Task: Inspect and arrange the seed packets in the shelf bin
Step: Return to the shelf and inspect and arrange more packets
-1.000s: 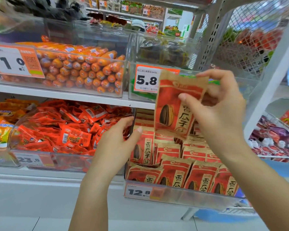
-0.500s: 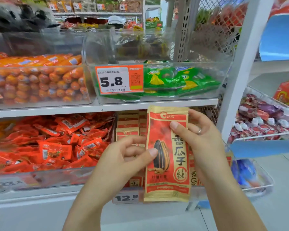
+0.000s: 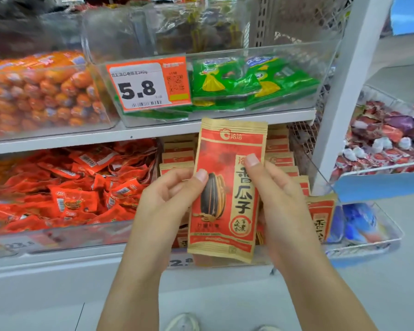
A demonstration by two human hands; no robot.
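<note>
A red and tan sunflower seed packet point(image 3: 227, 187) is held upright in front of the lower shelf, its printed face toward me. My left hand point(image 3: 167, 199) grips its left edge with the thumb on the front. My right hand point(image 3: 273, 194) grips its right edge, thumb on the front. Behind the packet, more seed packets point(image 3: 177, 156) of the same kind stand in rows in a clear shelf bin point(image 3: 296, 249). One more packet point(image 3: 320, 218) leans at the bin's right end. My hands and the held packet hide much of the bin.
Left of the seed bin, a clear bin holds red snack sachets point(image 3: 69, 194). The shelf above carries orange sausages point(image 3: 38, 96) and green packets point(image 3: 249, 82) behind a 5.8 price tag point(image 3: 148, 84). A white upright post point(image 3: 337, 111) and wire baskets point(image 3: 380, 144) stand at the right.
The packet came down from in front of the upper shelf and my left hand took hold of its left edge. Both hands now hold it lower and closer to me.
</note>
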